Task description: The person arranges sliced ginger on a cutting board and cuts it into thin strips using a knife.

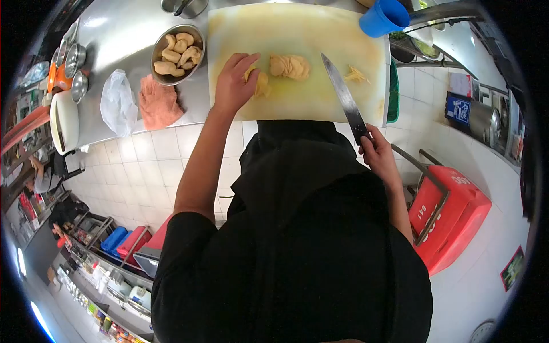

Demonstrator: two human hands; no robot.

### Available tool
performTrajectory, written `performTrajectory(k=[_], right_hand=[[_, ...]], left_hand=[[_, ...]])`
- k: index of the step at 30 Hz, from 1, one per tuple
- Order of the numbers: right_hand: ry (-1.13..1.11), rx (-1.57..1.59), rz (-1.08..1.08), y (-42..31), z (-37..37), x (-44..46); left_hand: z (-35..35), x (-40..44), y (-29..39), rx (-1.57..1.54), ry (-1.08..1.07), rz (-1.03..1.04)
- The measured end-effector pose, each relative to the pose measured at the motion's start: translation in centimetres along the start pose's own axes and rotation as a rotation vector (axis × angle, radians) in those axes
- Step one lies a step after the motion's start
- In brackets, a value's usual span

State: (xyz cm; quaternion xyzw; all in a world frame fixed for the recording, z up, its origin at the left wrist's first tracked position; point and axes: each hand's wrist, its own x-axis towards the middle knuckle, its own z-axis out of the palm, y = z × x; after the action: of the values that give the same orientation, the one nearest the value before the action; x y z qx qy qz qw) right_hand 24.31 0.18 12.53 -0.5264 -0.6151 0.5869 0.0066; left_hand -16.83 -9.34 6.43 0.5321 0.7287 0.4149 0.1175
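Note:
My right hand is closed around the handle of a kitchen knife, whose long blade points away over the right part of the white cutting board. At the board's left side is my left hand, fingers bent and thumb apart from them. It is next to a few yellow ginger slices; whether it touches them is hard to tell. A fanned stack of ginger slices lies mid-board. Right of the blade sits a small pile of ginger shreds.
Left of the board, a steel bowl holds several peeled ginger pieces. Nearby lie an orange cloth and a white plastic bag. A blue cup stands at the board's far right corner. A red crate is low at right.

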Motion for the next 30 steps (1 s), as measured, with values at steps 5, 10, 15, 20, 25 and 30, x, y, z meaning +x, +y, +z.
performTrajectory(k=[5, 10, 15, 20, 25, 30], right_hand=[[0.090, 0.036, -0.013, 1.3, 2.5, -0.4], [0.177, 0.090, -0.013, 1.4, 5.6, -2.3], [0.259, 0.169, 0.031, 1.5, 7.3, -3.4], [0.275, 0.080, -0.031, 0.6, 7.0, -3.2], [0.259, 0.053, -0.075, 0.4, 6.3, -2.0], [0.231, -0.010, -0.065, 1.3, 5.3, -1.3]], left_hand=[[1.5, 3.2, -1.8, -0.022, -0.163, 0.238], [2.5, 4.6, -2.9, -0.028, -0.403, 0.274], [2.6, 4.4, -3.2, -0.025, -0.401, 0.262], [2.7, 4.0, -2.9, 0.004, -0.389, 0.266], [2.6, 3.7, -2.5, 0.036, -0.388, 0.283], [2.6, 3.4, -1.7, 0.042, -0.428, 0.187]])
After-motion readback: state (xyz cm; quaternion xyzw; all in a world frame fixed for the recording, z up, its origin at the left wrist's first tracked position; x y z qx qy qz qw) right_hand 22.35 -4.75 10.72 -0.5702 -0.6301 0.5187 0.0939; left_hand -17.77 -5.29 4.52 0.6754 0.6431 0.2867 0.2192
